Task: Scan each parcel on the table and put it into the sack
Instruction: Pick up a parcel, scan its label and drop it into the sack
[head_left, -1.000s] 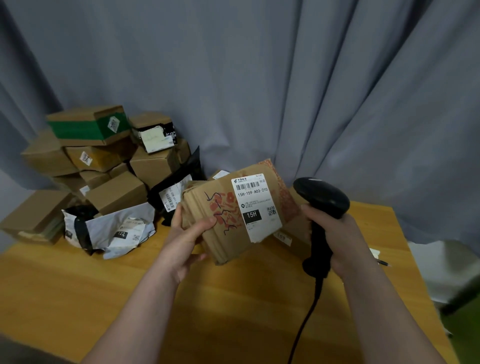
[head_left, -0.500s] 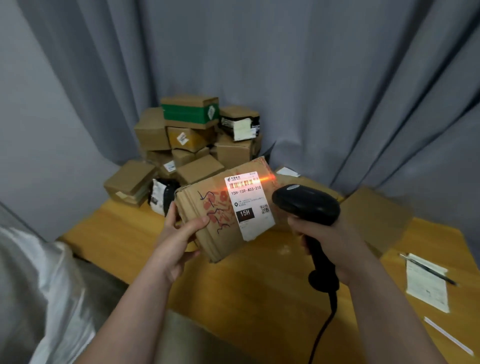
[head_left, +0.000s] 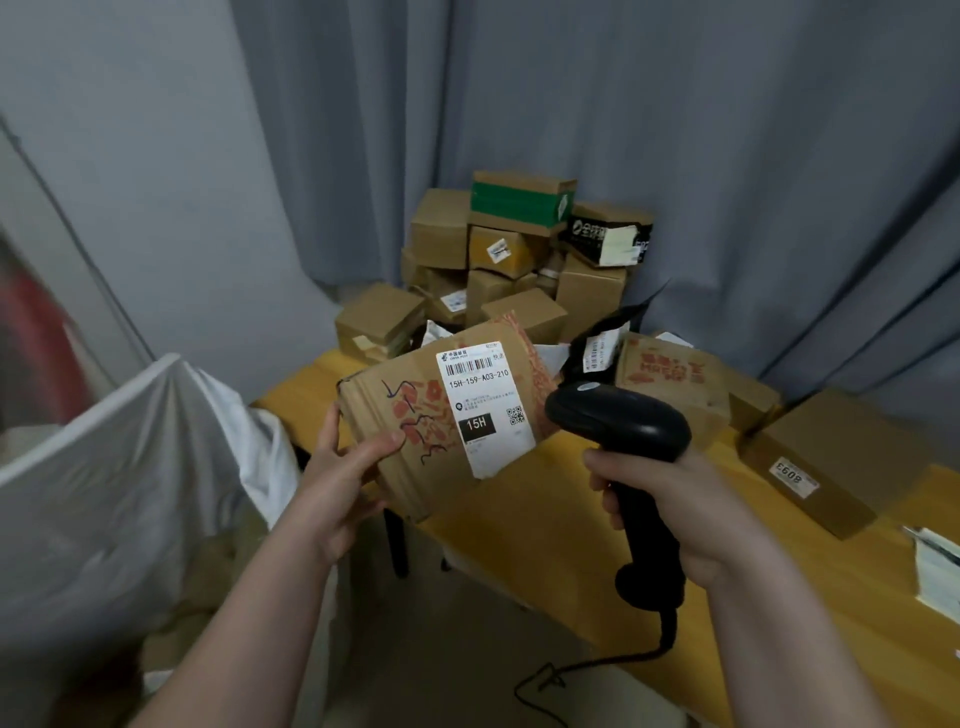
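My left hand (head_left: 340, 480) grips one brown parcel (head_left: 387, 400) by its left end, thumb on the front, above the table (head_left: 545, 551) edge. Its one white label (head_left: 480, 410) faces me. My right hand (head_left: 675, 504) is wrapped round the handle of one black scanner (head_left: 618, 423), just right of the parcel. One white sack (head_left: 130, 467) stands left of my left hand. Beyond my hands is a heap of boxes (head_left: 519, 260), too overlapped to count.

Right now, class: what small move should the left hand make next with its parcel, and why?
Probably carry the labelled parcel left toward the white sack: the left hand grips it aloft, the scanner casts no beam on it, and the sack is beside it.
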